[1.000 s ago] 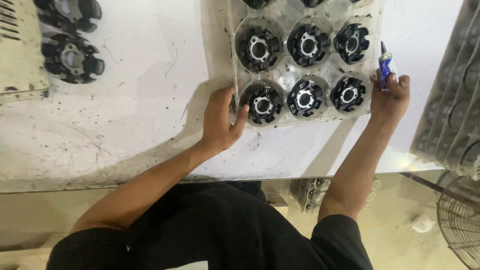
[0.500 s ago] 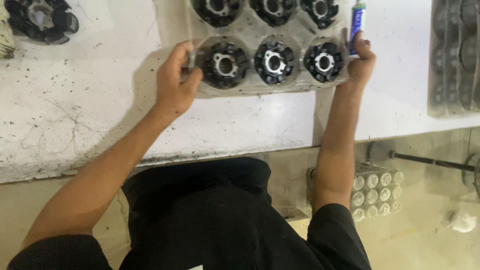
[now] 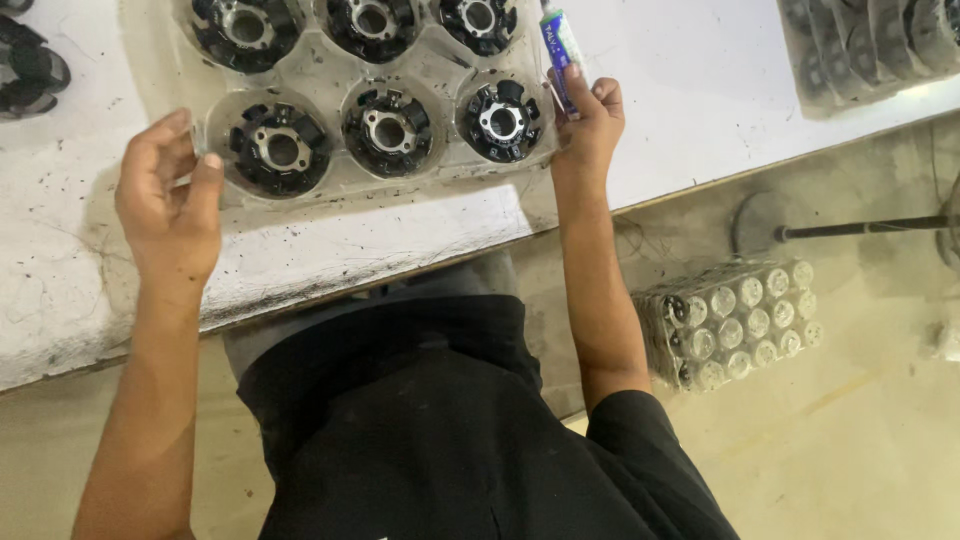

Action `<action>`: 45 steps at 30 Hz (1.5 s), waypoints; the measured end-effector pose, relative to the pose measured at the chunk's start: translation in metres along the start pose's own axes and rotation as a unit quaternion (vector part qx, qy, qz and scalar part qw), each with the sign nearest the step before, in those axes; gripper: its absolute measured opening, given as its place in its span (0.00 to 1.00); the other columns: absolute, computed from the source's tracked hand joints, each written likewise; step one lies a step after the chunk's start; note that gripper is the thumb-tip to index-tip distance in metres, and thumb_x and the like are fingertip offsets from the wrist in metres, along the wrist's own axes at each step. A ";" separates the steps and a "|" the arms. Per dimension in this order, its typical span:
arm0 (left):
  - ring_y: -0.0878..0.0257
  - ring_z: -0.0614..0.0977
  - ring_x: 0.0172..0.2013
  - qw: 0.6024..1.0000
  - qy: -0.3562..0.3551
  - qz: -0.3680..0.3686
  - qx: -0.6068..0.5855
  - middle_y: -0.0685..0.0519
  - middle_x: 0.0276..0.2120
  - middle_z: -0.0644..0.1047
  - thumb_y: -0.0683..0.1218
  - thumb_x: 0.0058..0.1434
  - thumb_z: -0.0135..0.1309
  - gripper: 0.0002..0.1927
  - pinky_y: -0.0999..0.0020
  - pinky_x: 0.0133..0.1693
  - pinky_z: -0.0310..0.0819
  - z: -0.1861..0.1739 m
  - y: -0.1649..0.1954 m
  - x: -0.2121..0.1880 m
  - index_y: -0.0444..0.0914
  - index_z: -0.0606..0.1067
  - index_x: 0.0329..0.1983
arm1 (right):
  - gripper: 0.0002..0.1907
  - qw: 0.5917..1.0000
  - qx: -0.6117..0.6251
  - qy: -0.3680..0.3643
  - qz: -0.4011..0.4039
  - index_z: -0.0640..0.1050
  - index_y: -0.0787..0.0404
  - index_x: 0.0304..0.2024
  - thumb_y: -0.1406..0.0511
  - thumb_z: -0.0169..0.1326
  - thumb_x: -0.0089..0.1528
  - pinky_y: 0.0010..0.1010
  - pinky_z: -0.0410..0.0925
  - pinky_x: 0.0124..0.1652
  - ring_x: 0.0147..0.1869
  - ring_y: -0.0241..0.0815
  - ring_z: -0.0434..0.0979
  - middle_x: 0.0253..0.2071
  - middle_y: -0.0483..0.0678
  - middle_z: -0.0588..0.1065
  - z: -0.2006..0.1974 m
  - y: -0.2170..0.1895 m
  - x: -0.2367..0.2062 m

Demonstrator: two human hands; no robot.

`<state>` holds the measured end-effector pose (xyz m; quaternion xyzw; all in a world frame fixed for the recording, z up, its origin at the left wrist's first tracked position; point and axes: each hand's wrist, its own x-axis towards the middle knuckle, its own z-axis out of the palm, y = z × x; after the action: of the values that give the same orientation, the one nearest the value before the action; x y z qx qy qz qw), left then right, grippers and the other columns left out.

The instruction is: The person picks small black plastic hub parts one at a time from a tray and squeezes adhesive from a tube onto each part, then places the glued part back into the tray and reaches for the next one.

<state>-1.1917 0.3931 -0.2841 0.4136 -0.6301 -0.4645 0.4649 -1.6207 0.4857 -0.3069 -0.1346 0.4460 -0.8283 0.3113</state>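
Only one view: head cam, worn by the person, looked steeply down over own torso, fairly close. White table (image 3: 330,250) filled upper frame, edge running diagonally lower left to upper right; floor (image 3: 860,440) at lower right. Left hand (image 3: 170,205) sat left of center, right hand (image 3: 588,120) upper center. No 2nd view, so nothing shared.

— What's the tray (image 3: 330,190) made of?

— Thin clear plastic, glossy, smudged with dark grime. The round parts (image 3: 388,130) in its pockets are matt black, plastic by the look, each with a bright bare-metal ring in the middle.

— And the table (image 3: 330,245)?

— A white top, matt and rough, scratched and speckled with black dirt.

— The tube (image 3: 560,50) in the right hand (image 3: 590,125)?

— Smooth, shiny blue and white plastic. On the matt concrete floor (image 3: 880,430), a stack of trays (image 3: 735,320) in the same clear, glossy plastic.
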 end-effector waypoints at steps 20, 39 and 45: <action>0.39 0.68 0.65 0.921 -0.155 0.102 0.342 0.35 0.66 0.66 0.57 0.72 0.58 0.20 0.44 0.63 0.65 0.019 0.103 0.005 0.34 0.77 0.47 | 0.24 0.984 0.012 -0.172 -0.034 0.62 0.56 0.33 0.82 0.62 0.60 0.28 0.72 0.51 0.49 0.39 0.77 0.45 0.55 0.77 0.085 -0.043 -0.115; 0.54 0.69 0.68 0.761 -0.071 0.045 -0.644 0.43 0.71 0.66 0.49 0.64 0.64 0.36 0.54 0.73 0.59 0.023 0.076 0.069 0.39 0.65 0.73 | 0.26 0.954 -0.131 -0.220 -0.155 0.61 0.56 0.31 0.83 0.64 0.59 0.27 0.74 0.46 0.48 0.37 0.81 0.45 0.57 0.80 0.114 -0.023 -0.140; 0.47 0.72 0.63 0.698 -0.083 0.023 -0.711 0.41 0.63 0.70 0.57 0.67 0.54 0.34 0.49 0.64 0.65 0.023 0.080 0.079 0.36 0.68 0.72 | 0.26 0.893 -0.237 -0.240 -0.298 0.61 0.58 0.30 0.82 0.66 0.59 0.27 0.73 0.47 0.48 0.38 0.80 0.44 0.59 0.81 0.139 -0.020 -0.155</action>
<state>-1.2386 0.3406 -0.1938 -0.0952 -0.1572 -0.7956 0.5773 -1.4399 0.5012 -0.2034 -0.5255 0.4797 -0.6945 0.1068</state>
